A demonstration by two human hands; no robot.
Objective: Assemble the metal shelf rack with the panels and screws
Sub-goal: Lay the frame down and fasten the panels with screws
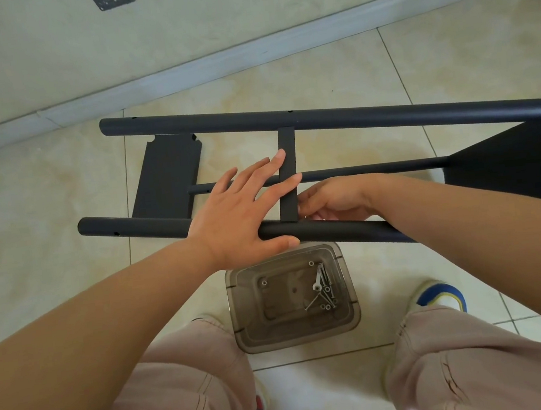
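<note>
The black metal rack lies on its side on the tiled floor. Its far post (320, 120) and near post (136, 226) run left to right, with a thin rod (376, 169) between them. A shelf panel (288, 155) stands edge-on between the posts. My left hand (239, 211) rests flat with straight fingers on that panel and the near post, thumb under the post. My right hand (332, 201) is curled at the panel's right side by the near post; what its fingertips pinch is hidden. Another loose panel (166, 176) lies flat at the left.
A smoky clear plastic box (241, 312) with several screws (322, 288) stands on the floor just in front of the near post, between my knees. A third panel (521, 166) sits at the rack's right end. The wall and skirting run behind.
</note>
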